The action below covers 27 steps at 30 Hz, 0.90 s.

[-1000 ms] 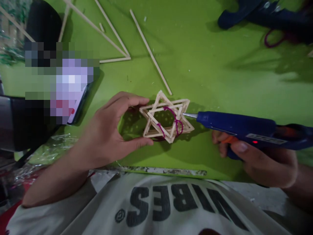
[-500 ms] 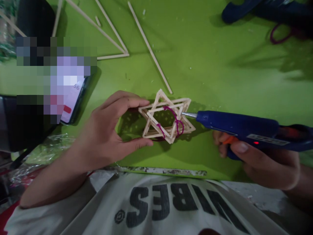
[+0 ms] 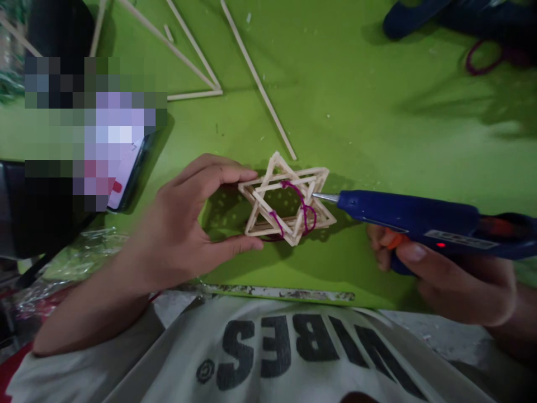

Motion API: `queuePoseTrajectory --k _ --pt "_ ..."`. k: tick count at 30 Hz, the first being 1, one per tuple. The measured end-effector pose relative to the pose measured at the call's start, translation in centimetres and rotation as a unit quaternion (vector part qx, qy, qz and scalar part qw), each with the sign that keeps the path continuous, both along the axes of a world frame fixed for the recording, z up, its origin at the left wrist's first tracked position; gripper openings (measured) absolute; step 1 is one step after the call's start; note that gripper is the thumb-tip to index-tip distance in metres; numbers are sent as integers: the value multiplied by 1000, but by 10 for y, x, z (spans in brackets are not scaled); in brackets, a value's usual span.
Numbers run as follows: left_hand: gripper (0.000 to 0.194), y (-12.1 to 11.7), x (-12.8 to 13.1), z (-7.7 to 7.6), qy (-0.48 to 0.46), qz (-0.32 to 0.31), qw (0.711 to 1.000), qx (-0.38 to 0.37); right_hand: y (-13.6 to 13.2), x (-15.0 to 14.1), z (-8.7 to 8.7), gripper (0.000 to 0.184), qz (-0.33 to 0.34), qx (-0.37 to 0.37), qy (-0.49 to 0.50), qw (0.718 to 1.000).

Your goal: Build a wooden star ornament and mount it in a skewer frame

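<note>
A six-pointed star of thin wooden sticks (image 3: 262, 215), with purple yarn (image 3: 305, 208) looped over its right side, stands on the green table (image 3: 356, 123). My left hand (image 3: 184, 224) pinches the star's left points between thumb and fingers. My right hand (image 3: 444, 274) grips a blue hot glue gun (image 3: 419, 221), one finger on its orange trigger. The metal nozzle touches the star's right side, close to the yarn.
A phone (image 3: 126, 173) with a lit screen lies to the left, beside a dark object. Loose long sticks (image 3: 255, 78) and a stick triangle (image 3: 184, 61) lie at the back. Another dark blue tool (image 3: 453, 19) and purple yarn sit at the back right.
Almost nothing: both hands hold as before, and the view has shifted very slightly.
</note>
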<state>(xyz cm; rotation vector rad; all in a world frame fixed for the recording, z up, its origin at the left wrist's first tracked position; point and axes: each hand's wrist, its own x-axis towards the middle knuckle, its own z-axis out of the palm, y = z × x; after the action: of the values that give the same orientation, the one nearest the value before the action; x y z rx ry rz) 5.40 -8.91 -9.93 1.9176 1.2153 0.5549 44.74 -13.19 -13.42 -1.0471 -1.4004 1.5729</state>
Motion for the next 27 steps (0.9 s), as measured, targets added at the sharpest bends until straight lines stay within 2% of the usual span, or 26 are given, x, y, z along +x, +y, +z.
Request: queuePoseTrajectory --k 10,16,21,27 --pt "74 1 2 1 10 -1 1000 14 5 -2 2 15 9 6 0 1000" --pt "86 2 4 8 17 9 1000 -15 2 4 -6 7 0 -3 8 1000" --pt "86 2 4 8 25 11 1000 -15 3 3 -4 14 10 -5 -7 1000" --pt "85 2 5 10 27 10 999 -21 7 -2 1 9 -1 -5 2 1000"
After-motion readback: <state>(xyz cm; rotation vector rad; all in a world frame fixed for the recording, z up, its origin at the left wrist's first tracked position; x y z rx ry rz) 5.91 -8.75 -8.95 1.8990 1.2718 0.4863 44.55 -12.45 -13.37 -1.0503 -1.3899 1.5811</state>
